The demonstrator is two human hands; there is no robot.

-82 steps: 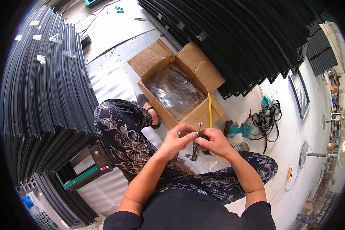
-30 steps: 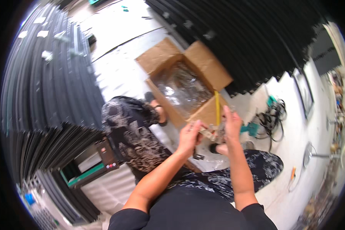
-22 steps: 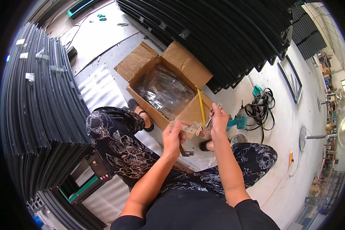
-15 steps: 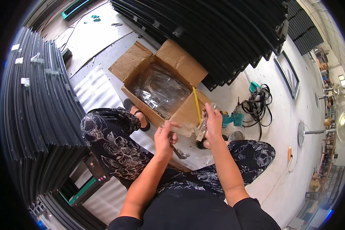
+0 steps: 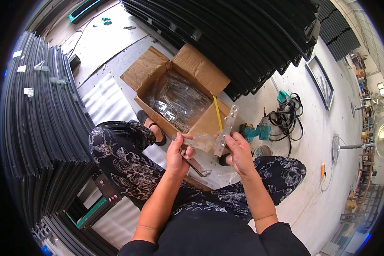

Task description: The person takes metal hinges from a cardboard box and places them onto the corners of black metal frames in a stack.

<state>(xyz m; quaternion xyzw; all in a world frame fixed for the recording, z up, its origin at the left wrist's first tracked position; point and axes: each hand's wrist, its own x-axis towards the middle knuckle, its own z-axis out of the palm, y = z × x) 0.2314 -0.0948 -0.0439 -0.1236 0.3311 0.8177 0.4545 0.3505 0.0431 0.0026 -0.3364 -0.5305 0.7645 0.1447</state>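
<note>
My right hand (image 5: 240,154) is closed on a flat metal strip with holes (image 5: 228,128), which points up and away from me. Clear plastic wrapping (image 5: 202,141) stretches between my two hands. One end of it is pinched by my left hand (image 5: 177,158), and its other end reaches the strip's lower part. A second metal strip (image 5: 199,168) sticks out below the left fingers, apparently held in the same hand. Just beyond my hands stands an open cardboard box (image 5: 200,70), with plastic-wrapped metal pieces (image 5: 179,100) inside.
A teal power drill (image 5: 258,132) and coiled black cable (image 5: 286,117) lie right of the box. A yellow strap (image 5: 218,113) crosses a box flap. Stacked black frames rise at left (image 5: 47,111) and at the back (image 5: 239,38). A fan (image 5: 337,148) stands at right.
My right hand has shifted down along the metal strip, so more of it shows beyond my fingers. The left hand has moved slightly left, still pinching the plastic.
</note>
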